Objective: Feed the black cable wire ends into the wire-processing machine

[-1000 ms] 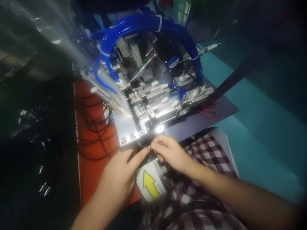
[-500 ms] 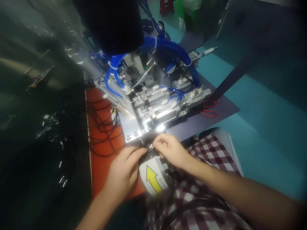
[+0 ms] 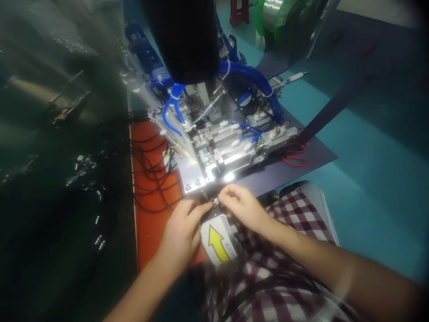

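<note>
My left hand (image 3: 182,232) and my right hand (image 3: 241,206) meet fingertip to fingertip just in front of a small metal assembly machine (image 3: 221,143). Between the fingertips sits a tiny shiny metal part (image 3: 216,202), pinched from both sides. Right below the hands lies a white label with a yellow arrow (image 3: 218,243). A bright spot of light (image 3: 229,177) glares on the machine's front edge, just above my right hand.
Blue air hoses (image 3: 248,74) arch over the machine. Black cables (image 3: 152,179) trail across an orange mat (image 3: 147,223) on the left. Red wires (image 3: 295,156) lie on a dark sheet to the right. A dark bin with small metal parts (image 3: 87,179) sits far left. Checked fabric (image 3: 288,223) covers my lap.
The view has shifted, so machine and hands sit slightly further right and higher. Both hands stay pinched together on the small part.
</note>
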Demonstrator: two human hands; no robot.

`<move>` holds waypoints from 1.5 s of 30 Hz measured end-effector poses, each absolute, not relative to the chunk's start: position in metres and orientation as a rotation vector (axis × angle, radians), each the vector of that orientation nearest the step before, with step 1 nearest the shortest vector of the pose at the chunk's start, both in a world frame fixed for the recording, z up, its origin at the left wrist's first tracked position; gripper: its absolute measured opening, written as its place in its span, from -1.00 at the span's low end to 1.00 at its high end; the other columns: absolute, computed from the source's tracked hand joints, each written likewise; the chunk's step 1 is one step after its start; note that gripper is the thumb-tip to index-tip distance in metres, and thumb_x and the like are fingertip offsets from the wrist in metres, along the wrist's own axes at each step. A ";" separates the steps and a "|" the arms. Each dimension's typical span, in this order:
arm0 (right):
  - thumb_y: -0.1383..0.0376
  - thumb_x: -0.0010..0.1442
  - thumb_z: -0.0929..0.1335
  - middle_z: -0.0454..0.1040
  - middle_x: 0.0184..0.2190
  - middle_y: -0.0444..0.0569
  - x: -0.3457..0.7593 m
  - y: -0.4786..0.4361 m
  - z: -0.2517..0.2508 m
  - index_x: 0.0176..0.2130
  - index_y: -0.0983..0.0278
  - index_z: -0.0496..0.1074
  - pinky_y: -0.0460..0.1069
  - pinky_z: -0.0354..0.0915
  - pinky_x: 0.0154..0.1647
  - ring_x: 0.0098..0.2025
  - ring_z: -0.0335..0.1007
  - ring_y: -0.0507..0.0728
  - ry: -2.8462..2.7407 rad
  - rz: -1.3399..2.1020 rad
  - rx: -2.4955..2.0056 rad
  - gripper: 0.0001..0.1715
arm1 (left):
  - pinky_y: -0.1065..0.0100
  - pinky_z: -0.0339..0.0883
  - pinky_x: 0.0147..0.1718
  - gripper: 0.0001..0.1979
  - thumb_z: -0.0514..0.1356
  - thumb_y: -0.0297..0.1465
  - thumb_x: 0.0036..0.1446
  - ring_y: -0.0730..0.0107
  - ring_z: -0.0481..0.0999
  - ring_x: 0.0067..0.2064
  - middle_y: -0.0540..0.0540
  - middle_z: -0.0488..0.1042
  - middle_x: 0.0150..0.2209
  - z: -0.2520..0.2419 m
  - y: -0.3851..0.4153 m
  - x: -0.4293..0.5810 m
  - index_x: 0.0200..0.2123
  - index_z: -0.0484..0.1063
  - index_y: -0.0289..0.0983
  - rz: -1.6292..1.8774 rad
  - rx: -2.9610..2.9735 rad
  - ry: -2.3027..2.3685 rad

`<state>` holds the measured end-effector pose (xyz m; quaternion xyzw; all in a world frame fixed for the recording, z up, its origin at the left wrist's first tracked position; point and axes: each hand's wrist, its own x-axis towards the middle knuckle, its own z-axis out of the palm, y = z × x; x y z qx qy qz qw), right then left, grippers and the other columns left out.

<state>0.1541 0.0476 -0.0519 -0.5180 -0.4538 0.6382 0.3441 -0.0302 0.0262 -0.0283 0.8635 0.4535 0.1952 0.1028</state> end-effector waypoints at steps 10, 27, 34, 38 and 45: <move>0.29 -0.02 0.35 0.39 -0.52 -0.16 0.146 0.044 -0.051 -0.46 0.26 0.35 -0.04 0.21 -0.40 -0.46 0.31 0.06 -1.261 1.430 -1.500 -0.92 | 0.25 0.33 -0.23 -0.77 0.01 -0.50 0.28 0.28 0.42 -0.21 -0.11 0.47 -0.26 -0.027 0.026 -0.053 -0.08 0.41 -0.26 0.594 2.583 1.384; 0.23 0.04 0.36 0.31 -0.60 -0.23 0.149 0.043 -0.048 -0.45 0.26 0.33 -0.04 0.20 -0.45 -0.55 0.27 0.02 -1.152 1.621 -1.382 -0.84 | 0.33 0.33 -0.31 -0.71 0.01 -0.55 0.26 0.36 0.40 -0.25 -0.13 0.40 -0.26 -0.033 0.016 -0.069 -0.07 0.46 -0.25 0.603 2.668 1.303; 0.32 -0.06 0.35 0.28 -0.65 -0.25 0.142 0.043 -0.048 -0.50 0.25 0.30 -0.06 0.07 -0.53 -0.59 0.14 -0.01 -1.118 1.521 -1.500 -0.91 | 0.23 0.27 -0.24 -0.61 0.02 -0.57 0.24 0.28 0.35 -0.20 -0.11 0.36 -0.24 -0.043 0.014 -0.081 0.02 0.44 -0.13 0.645 2.656 1.340; 0.32 -0.08 0.35 0.27 -0.67 -0.26 0.141 0.044 -0.048 -0.52 0.24 0.29 -0.06 0.05 -0.53 -0.60 0.12 -0.01 -1.143 1.508 -1.539 -0.90 | 0.30 0.32 -0.20 -0.68 0.02 -0.59 0.24 0.32 0.37 -0.17 -0.12 0.39 -0.20 -0.039 0.015 -0.083 -0.02 0.41 -0.23 0.631 2.564 1.267; 0.28 -0.01 0.36 0.27 -0.64 -0.25 0.146 0.041 -0.047 -0.49 0.24 0.28 -0.07 0.09 -0.53 -0.58 0.15 -0.01 -1.175 1.491 -1.472 -0.86 | 0.17 0.25 -0.20 -0.62 0.01 -0.55 0.23 0.22 0.37 -0.16 -0.11 0.41 -0.22 -0.035 0.011 -0.098 -0.02 0.47 -0.09 0.525 2.718 1.421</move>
